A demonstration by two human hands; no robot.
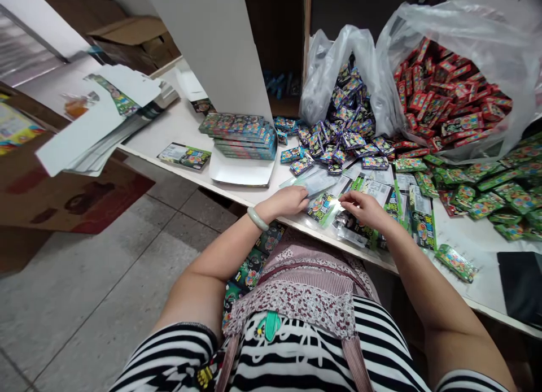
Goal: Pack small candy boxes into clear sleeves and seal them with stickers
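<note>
My left hand (pixel 288 201), with a pale bangle at the wrist, is closed at the table's front edge. Its fingertips grip the near end of a clear plastic bag (pixel 320 181). Just right of it lies a printed clear bag (pixel 320 209) with green and yellow lettering. My right hand (pixel 361 209) is over this bag's right side, finger and thumb pinched at its shiny edge; the fingertip contact is small and hard to see. More printed bags (pixel 392 203) lie overlapped beneath and beyond the right hand.
Purple packets (pixel 334 140) spill from a plastic sack (pixel 313 81). Red packets (pixel 461 98) fill another sack; green packets (pixel 503 194) lie piled at right. A white display box (pixel 241 171) holds stacked packs (pixel 239 135). Flat cards (pixel 97 138) and a carton (pixel 71 194) are at left.
</note>
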